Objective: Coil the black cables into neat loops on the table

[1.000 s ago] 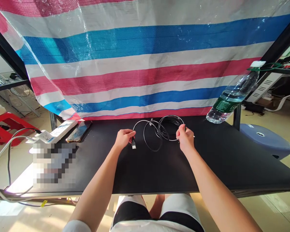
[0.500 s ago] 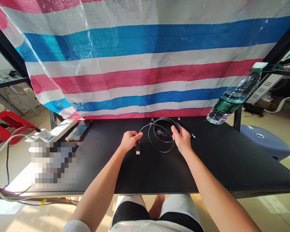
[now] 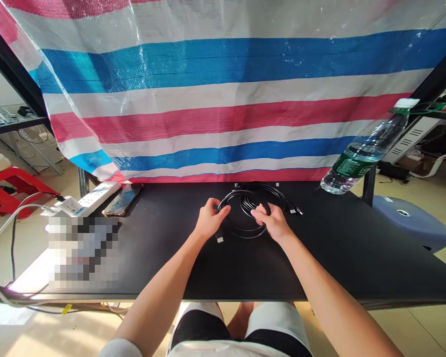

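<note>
A black cable with a dark plug lies in loose loops over the black tabletop, in the middle of the head view. My left hand is closed on the cable at the left side of the loops; the plug with its light metal end sticks out below its fingers. My right hand grips the right side of the loops between thumb and fingers. Other connector ends rest on the table just right of the coil.
A tilted water bottle stands at the back right. Along the left lie a phone, a white power strip with plugs in it, and a blurred-out object. A striped plastic sheet hangs behind the black table.
My left hand has moved right with the plug, and my right hand slightly left and down, so they are closer together. More of the cable now runs through my left hand.
</note>
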### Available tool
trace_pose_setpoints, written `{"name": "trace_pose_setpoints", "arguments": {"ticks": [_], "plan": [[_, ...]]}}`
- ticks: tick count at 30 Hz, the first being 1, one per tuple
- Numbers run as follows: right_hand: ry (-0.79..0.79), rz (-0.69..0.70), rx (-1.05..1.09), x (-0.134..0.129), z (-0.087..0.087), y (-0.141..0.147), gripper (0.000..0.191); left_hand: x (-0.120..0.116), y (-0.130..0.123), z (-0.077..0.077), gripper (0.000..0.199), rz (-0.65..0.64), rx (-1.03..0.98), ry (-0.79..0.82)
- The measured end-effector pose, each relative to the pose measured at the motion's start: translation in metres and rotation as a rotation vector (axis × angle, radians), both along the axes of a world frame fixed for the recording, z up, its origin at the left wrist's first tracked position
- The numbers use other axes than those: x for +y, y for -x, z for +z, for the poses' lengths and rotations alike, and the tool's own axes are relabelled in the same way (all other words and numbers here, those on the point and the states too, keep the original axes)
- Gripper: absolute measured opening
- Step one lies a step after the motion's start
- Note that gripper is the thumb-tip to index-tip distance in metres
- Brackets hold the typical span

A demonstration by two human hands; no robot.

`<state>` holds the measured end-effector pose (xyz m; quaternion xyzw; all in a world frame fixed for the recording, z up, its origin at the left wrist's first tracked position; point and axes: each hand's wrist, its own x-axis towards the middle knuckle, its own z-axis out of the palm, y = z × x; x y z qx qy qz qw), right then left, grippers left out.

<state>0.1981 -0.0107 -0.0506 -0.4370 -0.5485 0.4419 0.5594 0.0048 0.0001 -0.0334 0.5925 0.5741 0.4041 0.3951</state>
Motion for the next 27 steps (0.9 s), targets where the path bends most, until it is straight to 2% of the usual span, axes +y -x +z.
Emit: {"name": "trace_pose_setpoints", "arguments": {"ticks": [3, 4, 6, 7, 9, 12, 14, 17, 22, 24, 27], "plan": [[-0.087, -0.084, -0.052, -0.002, -0.001, 0.001, 0.056, -0.001, 0.002, 0.002, 0.042, -0.086, 0.016, 0.062], [-0.119, -0.108, -0.070, -0.002, -0.001, 0.002, 0.055, -0.001, 0.002, 0.002, 0.043, -0.137, 0.028, 0.062], [-0.167, -0.143, -0.108, -0.004, -0.002, 0.005, 0.055, -0.001, 0.003, 0.003, 0.031, -0.206, 0.093, 0.027], [-0.182, -0.150, -0.136, -0.004, -0.002, 0.006, 0.054, -0.001, 0.004, 0.003, 0.027, -0.196, 0.142, -0.015], [-0.201, -0.131, -0.210, -0.005, -0.003, 0.008, 0.053, 0.000, 0.005, 0.004, 0.036, -0.103, 0.215, -0.140], [-0.215, -0.022, -0.374, -0.006, -0.002, 0.009, 0.049, 0.003, 0.008, 0.005, 0.035, -0.016, 0.121, -0.296], [-0.196, 0.036, -0.477, -0.006, -0.001, 0.010, 0.048, 0.006, 0.011, 0.005, 0.030, -0.068, -0.009, -0.239], [-0.155, -0.005, -0.517, -0.006, -0.001, 0.010, 0.047, 0.009, 0.012, 0.003, 0.032, -0.151, -0.147, -0.026], [-0.154, -0.112, -0.552, -0.003, -0.002, 0.009, 0.045, 0.009, 0.009, 0.000, 0.039, -0.122, -0.304, 0.092], [-0.161, -0.158, -0.628, -0.002, -0.004, 0.009, 0.042, 0.009, 0.009, 0.000, 0.039, -0.128, -0.230, 0.120], [-0.180, -0.248, -0.727, -0.001, -0.008, 0.010, 0.034, 0.008, 0.009, 0.000, 0.034, -0.105, 0.035, 0.091]]}}
